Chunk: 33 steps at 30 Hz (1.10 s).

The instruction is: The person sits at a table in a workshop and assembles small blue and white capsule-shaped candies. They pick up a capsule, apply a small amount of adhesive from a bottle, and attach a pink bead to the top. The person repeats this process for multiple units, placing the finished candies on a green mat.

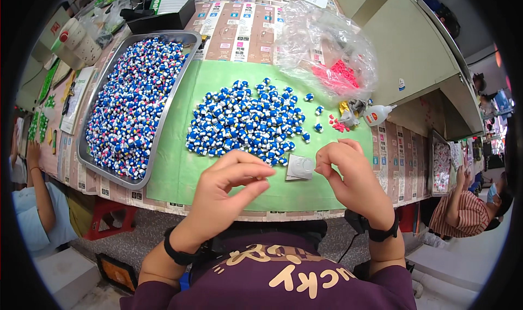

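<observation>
Holds the left grip [229,187] above the near part of the green mat [169,171], with thumb and forefinger slightly spread. Holds the right grip [354,176] just right of the small grey block [299,168], with fingers curled; cannot tell whether pinching anything. Has the heap of blue-and-white pieces [245,119] on the mat, just beyond the left grip, and the metal tray [173,100] of similar pieces farther left on the bench [234,35]. Also has a clear bag [305,32] of pink bits [343,73] at far right.
</observation>
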{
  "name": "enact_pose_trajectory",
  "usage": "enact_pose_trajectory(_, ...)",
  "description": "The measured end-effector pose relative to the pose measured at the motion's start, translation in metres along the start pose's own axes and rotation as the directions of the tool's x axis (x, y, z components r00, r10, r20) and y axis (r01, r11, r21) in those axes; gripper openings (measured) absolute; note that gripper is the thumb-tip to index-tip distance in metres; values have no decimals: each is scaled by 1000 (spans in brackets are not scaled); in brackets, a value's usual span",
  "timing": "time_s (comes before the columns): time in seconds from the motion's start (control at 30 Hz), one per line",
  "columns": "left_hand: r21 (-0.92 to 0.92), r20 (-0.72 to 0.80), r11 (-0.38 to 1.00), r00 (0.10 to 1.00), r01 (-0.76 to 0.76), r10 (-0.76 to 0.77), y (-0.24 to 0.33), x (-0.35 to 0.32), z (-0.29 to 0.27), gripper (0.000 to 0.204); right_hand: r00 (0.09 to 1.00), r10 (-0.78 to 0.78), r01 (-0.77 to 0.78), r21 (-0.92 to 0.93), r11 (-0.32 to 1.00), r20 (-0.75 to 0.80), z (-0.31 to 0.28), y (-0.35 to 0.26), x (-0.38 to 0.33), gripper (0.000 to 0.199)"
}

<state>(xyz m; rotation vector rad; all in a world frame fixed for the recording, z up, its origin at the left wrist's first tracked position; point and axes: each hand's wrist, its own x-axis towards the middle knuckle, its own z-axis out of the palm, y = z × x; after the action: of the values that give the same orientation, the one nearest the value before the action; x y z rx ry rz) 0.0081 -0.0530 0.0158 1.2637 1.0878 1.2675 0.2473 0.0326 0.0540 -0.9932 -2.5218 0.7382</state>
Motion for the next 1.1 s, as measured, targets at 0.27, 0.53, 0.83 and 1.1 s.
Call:
enact_pose_trajectory(0.27,-88,-23,986,990,139,-142,-4,-7,-17,27,1000,-6,8,-116,993,15,9,3,3,22)
enact_pose_trajectory(0.53,-243,-52,960,987,137,-154,-9,-3,-11,29,1000,3,-2,-94,996,18,8,4,-3,22)
enact_pose_trajectory(0.83,-456,-26,881,988,126,-155,0,6,12,21,976,-34,97,293,951,-213,6,-25,3,24)
enact_pose_trajectory(1.1,-302,-77,951,996,-65,43,2,4,21,22,944,-26,148,353,924,-329,23,-45,8,25)
